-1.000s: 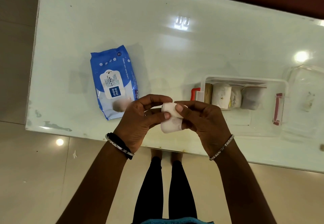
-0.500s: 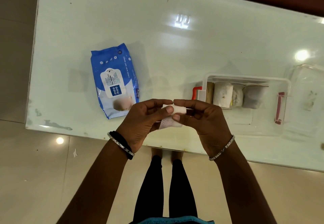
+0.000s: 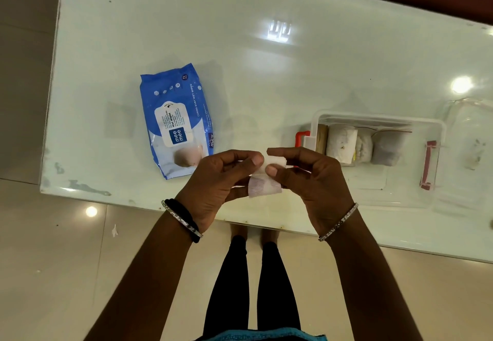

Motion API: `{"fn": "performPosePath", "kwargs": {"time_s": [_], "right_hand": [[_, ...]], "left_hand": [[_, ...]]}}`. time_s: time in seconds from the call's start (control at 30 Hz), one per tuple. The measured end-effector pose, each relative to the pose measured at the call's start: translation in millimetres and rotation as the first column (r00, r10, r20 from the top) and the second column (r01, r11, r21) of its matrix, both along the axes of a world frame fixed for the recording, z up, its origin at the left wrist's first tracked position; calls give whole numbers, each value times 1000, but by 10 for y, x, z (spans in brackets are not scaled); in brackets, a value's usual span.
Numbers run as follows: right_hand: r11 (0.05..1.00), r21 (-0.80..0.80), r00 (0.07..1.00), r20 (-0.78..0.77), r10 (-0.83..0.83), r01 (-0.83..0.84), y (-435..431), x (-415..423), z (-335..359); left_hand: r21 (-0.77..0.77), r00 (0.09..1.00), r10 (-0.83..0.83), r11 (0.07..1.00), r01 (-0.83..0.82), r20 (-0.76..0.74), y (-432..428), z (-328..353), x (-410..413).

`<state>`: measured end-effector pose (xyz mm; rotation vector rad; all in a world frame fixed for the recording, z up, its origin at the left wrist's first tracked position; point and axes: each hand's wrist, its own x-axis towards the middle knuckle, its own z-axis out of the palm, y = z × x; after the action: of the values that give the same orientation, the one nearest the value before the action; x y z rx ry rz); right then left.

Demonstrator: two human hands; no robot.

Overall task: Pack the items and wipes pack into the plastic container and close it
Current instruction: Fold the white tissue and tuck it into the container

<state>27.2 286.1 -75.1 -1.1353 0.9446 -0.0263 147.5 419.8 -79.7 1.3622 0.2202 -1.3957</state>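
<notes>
A glossy white table (image 3: 266, 74) stands on a beige tiled floor (image 3: 53, 274), reflecting ceiling lights.

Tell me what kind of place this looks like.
Probably a room in a home: a glossy glass-topped table on a tiled floor, with a pack of baby wet wipes and a clear plastic container of rolled items on it.

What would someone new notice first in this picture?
Probably the two hands, left hand and right hand, pinching a small white folded cloth over the table's near edge. Next, the bright blue wipes pack lying flat to their left, and the open plastic container holding rolled items to their right.
</notes>
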Motion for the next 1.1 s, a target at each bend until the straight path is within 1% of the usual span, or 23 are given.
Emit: {"fn": "performPosePath", "kwargs": {"time_s": [0.07, 0.13, 0.2, 0.27, 0.33, 0.43, 0.53, 0.63, 0.7, 0.8, 0.9, 1.03, 1.1], "right_hand": [[1000, 9, 1000, 26, -9, 9, -3, -8, 4], [999, 34, 999, 34, -12, 11, -8, -20, 3], [993, 113, 999, 29, -42, 39, -13, -21, 21], [976, 198, 996, -6, -87, 87, -21, -2, 50], [969, 223, 994, -65, -90, 102, -28, 17, 74], [975, 215, 992, -125, -36, 63, -26, 28, 80], [976, 210, 992, -121, -33, 58, -21, 26, 72], [981, 179, 994, -92, -55, 71, -19, -5, 34], [987, 149, 997, -49, -58, 65, -21, -29, 13], [996, 89, 1000, 4, -16, 15, -34, -62, 3], [999, 53, 1000, 28, 2, -3, -55, -95, 1], [996, 89, 997, 73, -15, 8, -68, -127, -5], [993, 114, 996, 90, -25, 15, -80, -145, 2]], "left_hand": [[-1, 1000, -10, 1000, 10, -3, 4, -10, -8], [-2, 999, -14, 1000, 15, 52, 12, -15, -17], [3, 995, -14, 1000, 14, 98, 15, -14, -19], [-16, 996, 0, 1000, 1, 91, 12, -15, -15], [-32, 996, 1, 999, 2, 88, 8, -15, -11], [-58, 996, 5, 998, 0, 86, 3, -6, -14], [-76, 995, -2, 997, 9, 97, 7, 0, -20], [-79, 996, 2, 997, 5, 92, 5, 2, -30], [-70, 999, 19, 997, -16, 49, -8, 6, -35], [-19, 999, 34, 999, -35, -34, -51, 28, -45], [25, 999, 29, 999, -28, -39, -77, 17, -72], [49, 999, 18, 999, -17, -26, -97, 20, -111], [44, 998, 39, 998, -37, -51, -108, 32, -117]]}}
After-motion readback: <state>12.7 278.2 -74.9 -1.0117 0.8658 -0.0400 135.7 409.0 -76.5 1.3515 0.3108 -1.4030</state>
